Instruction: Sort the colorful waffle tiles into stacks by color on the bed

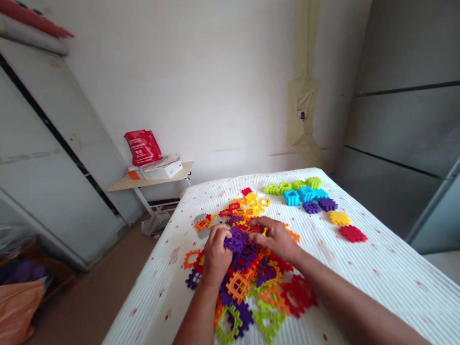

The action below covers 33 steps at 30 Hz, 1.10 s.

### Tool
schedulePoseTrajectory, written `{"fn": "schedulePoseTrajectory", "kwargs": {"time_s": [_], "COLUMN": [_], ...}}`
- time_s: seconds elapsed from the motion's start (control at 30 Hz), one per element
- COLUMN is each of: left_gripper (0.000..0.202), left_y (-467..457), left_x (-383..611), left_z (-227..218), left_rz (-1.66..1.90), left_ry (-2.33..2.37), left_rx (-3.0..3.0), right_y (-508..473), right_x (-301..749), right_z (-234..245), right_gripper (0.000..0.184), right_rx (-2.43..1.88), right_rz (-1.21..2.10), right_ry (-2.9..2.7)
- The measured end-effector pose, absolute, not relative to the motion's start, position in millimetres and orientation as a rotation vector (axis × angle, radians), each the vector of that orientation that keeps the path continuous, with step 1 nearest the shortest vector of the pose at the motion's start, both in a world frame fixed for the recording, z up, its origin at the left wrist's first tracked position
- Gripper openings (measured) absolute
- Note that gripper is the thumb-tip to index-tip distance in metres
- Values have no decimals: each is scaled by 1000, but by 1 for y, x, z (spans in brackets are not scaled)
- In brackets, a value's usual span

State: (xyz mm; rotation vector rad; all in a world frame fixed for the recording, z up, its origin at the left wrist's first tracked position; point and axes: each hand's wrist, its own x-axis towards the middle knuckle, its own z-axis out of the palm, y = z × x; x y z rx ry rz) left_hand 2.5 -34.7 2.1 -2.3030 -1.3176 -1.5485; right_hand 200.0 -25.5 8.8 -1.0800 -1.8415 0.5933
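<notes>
A loose heap of flat plastic interlocking tiles with notched edges lies mid-table, in orange, purple, red, yellow, green and grey. My left hand (219, 252) is closed on the edge of a purple interlocking tile (237, 240) above the heap. On the other side of that tile, my right hand (276, 237) has its fingers apart and bent over the pile; whether its fingertips touch a piece is hard to see. Nearest me are an orange window tile (238, 287), a green tile (228, 326) and a red tile (298, 295).
To the right stand sorted groups: green tiles (313, 182), blue tiles (305, 193), purple tiles (328, 204), a yellow tile (339, 218) and a red stack (352, 233). A small side table (124, 184) carries a red bag (143, 147). Cabinets (423, 117) flank the white-covered table (161, 314).
</notes>
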Motion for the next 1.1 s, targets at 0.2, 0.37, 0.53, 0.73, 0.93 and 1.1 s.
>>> {"fn": "schedulePoseTrajectory", "kwargs": {"time_s": [0.2,0.37,0.53,0.73,0.93,1.1], "left_gripper": [31,35,24,25,21,29], "left_y": [-34,-30,-29,-28,-18,-20], "left_x": [6,3,-3,-10,-16,-16], "left_z": [1,-4,-5,-7,-24,-23], "left_rz": [-1543,-1505,-1523,-1584,-1561,-1566], "left_ry": [-1195,-1208,-1244,-1378,-1538,-1523], "left_rx": [-2316,-2290,-2227,-2177,-2202,-2246], "right_y": [-40,-37,-27,4,23,27], "right_x": [181,184,197,269,332,336], "right_z": [14,12,15,8,-14,-21], "right_gripper": [38,38,35,28,27,28], "right_rx": [-1038,-1125,-1213,-1660,-2181,-2291], "right_rz": [683,669,536,-79,-185,-122], "right_ry": [-1937,-1956,-1966,-1799,-1536,-1511]}}
